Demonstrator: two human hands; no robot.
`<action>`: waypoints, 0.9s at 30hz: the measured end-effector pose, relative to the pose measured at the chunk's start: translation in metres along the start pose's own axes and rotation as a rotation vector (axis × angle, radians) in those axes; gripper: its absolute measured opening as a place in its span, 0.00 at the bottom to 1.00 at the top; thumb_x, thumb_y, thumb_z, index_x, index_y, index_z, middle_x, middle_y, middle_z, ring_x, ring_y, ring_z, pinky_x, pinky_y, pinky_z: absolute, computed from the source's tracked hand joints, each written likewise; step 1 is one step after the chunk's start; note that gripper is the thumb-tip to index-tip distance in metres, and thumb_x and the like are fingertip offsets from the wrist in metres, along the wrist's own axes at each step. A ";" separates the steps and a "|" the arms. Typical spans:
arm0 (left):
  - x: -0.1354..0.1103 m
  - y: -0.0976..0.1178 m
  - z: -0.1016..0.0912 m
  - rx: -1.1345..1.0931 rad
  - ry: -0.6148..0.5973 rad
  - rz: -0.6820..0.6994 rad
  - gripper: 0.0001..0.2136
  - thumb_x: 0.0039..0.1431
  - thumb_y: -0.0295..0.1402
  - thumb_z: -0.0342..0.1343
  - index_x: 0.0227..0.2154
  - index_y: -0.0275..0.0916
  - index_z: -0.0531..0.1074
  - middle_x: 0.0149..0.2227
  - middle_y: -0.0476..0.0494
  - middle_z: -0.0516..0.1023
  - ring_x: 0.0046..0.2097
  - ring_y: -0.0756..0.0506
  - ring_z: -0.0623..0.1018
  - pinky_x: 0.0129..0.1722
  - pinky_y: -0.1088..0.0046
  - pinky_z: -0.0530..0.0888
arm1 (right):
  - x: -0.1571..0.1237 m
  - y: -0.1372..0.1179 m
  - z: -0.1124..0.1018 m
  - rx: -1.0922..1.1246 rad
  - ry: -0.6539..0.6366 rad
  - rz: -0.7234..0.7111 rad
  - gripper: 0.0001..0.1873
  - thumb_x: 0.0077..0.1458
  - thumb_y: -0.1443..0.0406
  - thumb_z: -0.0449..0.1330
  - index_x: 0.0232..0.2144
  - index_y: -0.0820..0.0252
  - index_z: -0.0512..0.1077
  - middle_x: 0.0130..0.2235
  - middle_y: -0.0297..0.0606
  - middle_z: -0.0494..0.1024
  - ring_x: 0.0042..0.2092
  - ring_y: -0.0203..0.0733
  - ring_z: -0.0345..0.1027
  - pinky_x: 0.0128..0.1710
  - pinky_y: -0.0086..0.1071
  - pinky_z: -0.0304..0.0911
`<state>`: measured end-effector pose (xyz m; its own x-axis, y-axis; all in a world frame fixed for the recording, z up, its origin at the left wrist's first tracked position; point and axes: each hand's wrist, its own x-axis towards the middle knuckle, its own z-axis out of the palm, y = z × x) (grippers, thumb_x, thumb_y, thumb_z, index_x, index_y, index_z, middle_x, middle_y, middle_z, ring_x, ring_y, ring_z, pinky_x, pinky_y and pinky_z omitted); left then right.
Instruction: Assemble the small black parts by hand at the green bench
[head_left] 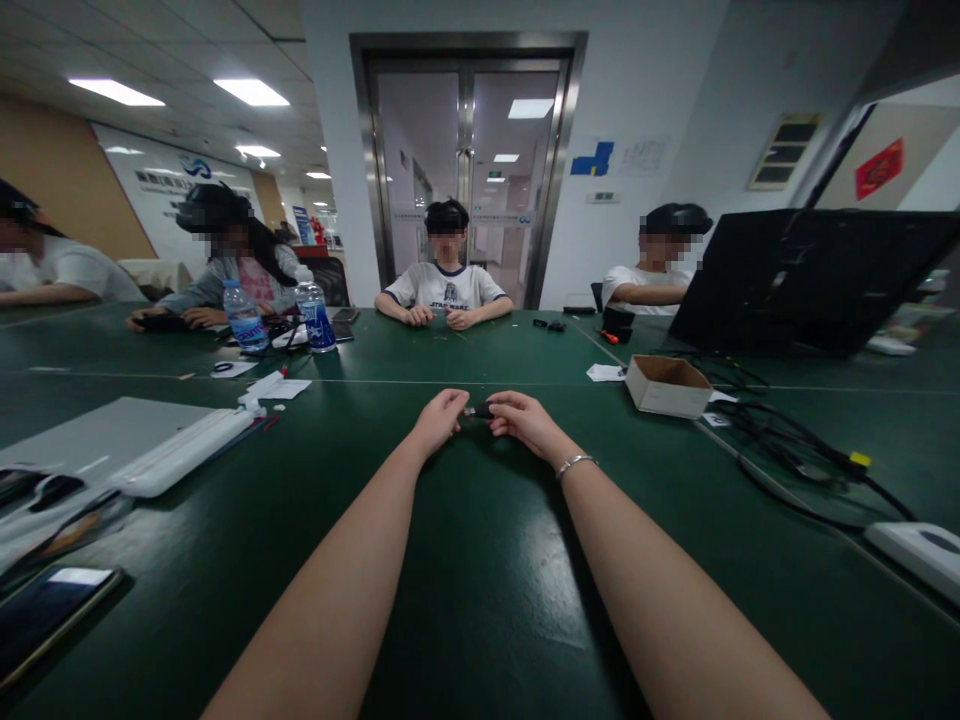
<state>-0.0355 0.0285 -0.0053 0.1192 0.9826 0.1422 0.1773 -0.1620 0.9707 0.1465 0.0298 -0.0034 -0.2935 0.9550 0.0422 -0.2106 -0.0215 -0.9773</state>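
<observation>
Phone (45, 610) lies at the lower left of the frame, a white case (180, 450) above it on the green counter (480, 560). Two bottles (315, 315) stand further back, left of centre. At centre, the left hand (439, 418) and right hand (525, 420) meet, fingers of both pinched on a small black part (480, 410) just above the counter. A cardboard box (667, 385) sits to the right, cables (795, 450) beyond it.

The room is lit evenly by ceiling panels (116, 92) at upper left. Soft glare is thrown on the green table (480, 560) at lower centre. Straight lines are bent toward the frame edges, and faces are blurred.
</observation>
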 end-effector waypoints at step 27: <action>0.002 0.000 -0.001 0.023 -0.052 -0.018 0.13 0.56 0.35 0.55 0.42 0.34 0.71 0.27 0.48 0.73 0.23 0.53 0.67 0.22 0.78 0.62 | 0.001 0.000 0.000 0.000 0.003 -0.004 0.08 0.53 0.75 0.62 0.37 0.66 0.69 0.24 0.37 0.75 0.23 0.32 0.70 0.25 0.23 0.71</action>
<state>-0.0365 0.0301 -0.0051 0.1665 0.9795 0.1138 0.2025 -0.1469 0.9682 0.1461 0.0306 -0.0038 -0.2900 0.9559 0.0452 -0.2121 -0.0182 -0.9771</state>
